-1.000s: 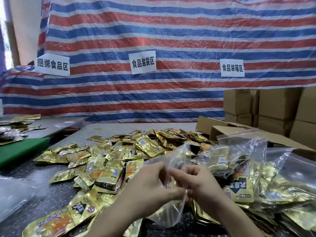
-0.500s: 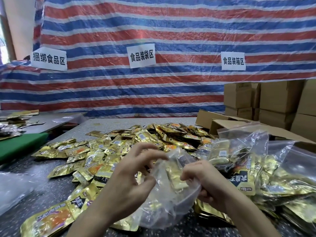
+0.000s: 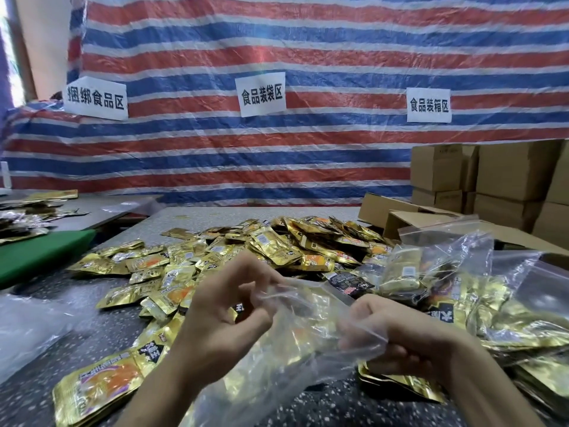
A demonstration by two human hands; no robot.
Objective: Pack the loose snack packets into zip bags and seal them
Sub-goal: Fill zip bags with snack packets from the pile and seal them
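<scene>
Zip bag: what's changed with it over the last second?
The left hand and right hand have drawn apart, each gripping a side of the zip bag, so its top, pinched together a second ago, is now spread between them. The loose snack packets and filled bags lie as before.

Likely food-packing workshop, zone signs (image 3: 260, 94), stacked cartons (image 3: 505, 174), heaped snack packets (image 3: 277, 248)
</scene>
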